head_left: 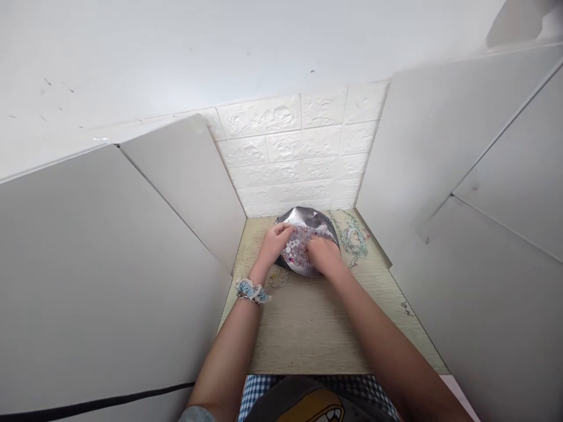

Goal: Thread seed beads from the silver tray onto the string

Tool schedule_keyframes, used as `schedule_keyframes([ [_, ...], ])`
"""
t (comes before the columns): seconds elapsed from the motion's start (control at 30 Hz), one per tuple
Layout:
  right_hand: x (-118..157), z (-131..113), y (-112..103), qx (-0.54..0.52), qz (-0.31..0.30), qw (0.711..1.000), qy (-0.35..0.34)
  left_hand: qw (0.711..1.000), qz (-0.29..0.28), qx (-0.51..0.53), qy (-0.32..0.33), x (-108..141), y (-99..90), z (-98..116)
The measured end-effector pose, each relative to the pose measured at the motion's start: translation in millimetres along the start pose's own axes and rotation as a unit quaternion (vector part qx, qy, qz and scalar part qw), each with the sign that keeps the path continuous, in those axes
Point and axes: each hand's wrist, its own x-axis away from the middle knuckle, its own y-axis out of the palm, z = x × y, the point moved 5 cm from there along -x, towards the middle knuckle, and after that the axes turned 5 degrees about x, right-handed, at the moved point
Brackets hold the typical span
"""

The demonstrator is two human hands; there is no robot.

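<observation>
A silver foil bag or liner (303, 217) lies spread like a shallow bowl, with many small pink and clear beads (297, 251) in it. My left hand (276, 239) is at its left side, thumb and fingertips pinched together above the beads; anything between them is too small to make out. My right hand (324, 253) reaches in from the right with fingers curled down at the beads, its fingertips hidden. A blue scrunchie (251, 291) and a chain bracelet circle my left wrist.
Strings of pale green beads (354, 237) lie to the right of the foil. A clear beaded strand (280, 278) rests at its front left. Small silvery pieces (407, 309) sit near the right edge of the wooden tabletop (308, 334). White panels (185, 193) stand on both sides, with a brick-patterned wall (281, 158) behind.
</observation>
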Motion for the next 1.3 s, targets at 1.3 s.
schedule_keyframes([
  [1.3, -7, 2, 12, -0.834, 0.003, 0.55, 0.042, 0.998, -0.046, -0.003, -0.051, 21, 11.7, -8],
])
